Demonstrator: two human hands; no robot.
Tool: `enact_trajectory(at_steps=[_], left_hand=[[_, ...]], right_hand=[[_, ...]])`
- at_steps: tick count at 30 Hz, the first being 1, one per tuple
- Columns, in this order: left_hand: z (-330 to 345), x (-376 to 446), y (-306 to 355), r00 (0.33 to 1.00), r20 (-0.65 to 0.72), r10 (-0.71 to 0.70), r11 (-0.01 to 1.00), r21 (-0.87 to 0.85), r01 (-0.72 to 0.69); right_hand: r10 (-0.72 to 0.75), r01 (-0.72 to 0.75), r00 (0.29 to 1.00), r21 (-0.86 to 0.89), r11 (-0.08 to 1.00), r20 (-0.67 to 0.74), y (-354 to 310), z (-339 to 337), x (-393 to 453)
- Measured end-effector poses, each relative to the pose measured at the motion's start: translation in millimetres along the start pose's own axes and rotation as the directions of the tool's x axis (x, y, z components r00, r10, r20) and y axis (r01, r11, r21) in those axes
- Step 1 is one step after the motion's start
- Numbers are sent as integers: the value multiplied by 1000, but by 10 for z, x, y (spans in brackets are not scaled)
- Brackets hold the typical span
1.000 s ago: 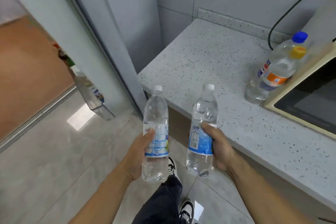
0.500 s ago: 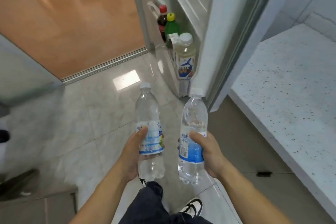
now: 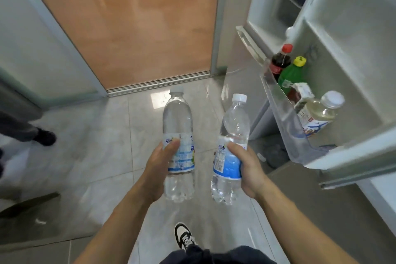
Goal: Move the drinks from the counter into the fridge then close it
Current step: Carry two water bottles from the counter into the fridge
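Clear plastic all round: the left hand [image 3: 157, 169] was wrapped around one water bottle [image 3: 179, 146], the right hand [image 3: 249, 169] gripped a second water bottle [image 3: 230, 152], both upright over the tiled floor [image 3: 96, 156]. The fridge door [image 3: 342, 70] stood open just right of them, its shelf [image 3: 285, 118] holding a cola bottle [image 3: 279, 61], green bottle [image 3: 291, 74] and pale drink bottle [image 3: 321, 111].

Both water bottles [image 3: 179, 133] [image 3: 234, 135] are clear, smooth plastic with shiny paper-like labels. The near floor tiles [image 3: 102, 156] look glossy — the far floor [image 3: 137, 17] is smooth wood. The door shelf [image 3: 285, 122] is clear plastic.
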State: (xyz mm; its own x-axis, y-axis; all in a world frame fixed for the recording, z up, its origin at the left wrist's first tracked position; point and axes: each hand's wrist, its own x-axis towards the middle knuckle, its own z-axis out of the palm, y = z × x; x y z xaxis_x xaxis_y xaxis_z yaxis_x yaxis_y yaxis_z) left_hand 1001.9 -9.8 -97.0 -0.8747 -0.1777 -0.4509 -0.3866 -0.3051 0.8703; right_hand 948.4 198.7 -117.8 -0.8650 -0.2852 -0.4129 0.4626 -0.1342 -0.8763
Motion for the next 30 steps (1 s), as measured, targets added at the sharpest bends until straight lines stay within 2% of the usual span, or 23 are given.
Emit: enact_trajectory(at_steps=[6, 13, 20, 30], left_hand=[[-391, 437, 373, 1000, 13, 1, 1000, -24, 0], [-416, 1108, 609, 999, 51, -5, 1000, -7, 5], [-216, 2055, 997, 995, 99, -17, 997, 82, 9], [371, 3498, 1790, 980, 190, -61, 987, 160, 31]], right_hand=[[-2, 2, 1000, -16, 1000, -12, -163, 448, 493], [-2, 2, 999, 15, 1000, -34, -270, 570, 1121], [-10, 16, 997, 71, 997, -79, -551, 483, 2022], [-50, 70, 985, 117, 991, -165, -1433, 168, 3268]])
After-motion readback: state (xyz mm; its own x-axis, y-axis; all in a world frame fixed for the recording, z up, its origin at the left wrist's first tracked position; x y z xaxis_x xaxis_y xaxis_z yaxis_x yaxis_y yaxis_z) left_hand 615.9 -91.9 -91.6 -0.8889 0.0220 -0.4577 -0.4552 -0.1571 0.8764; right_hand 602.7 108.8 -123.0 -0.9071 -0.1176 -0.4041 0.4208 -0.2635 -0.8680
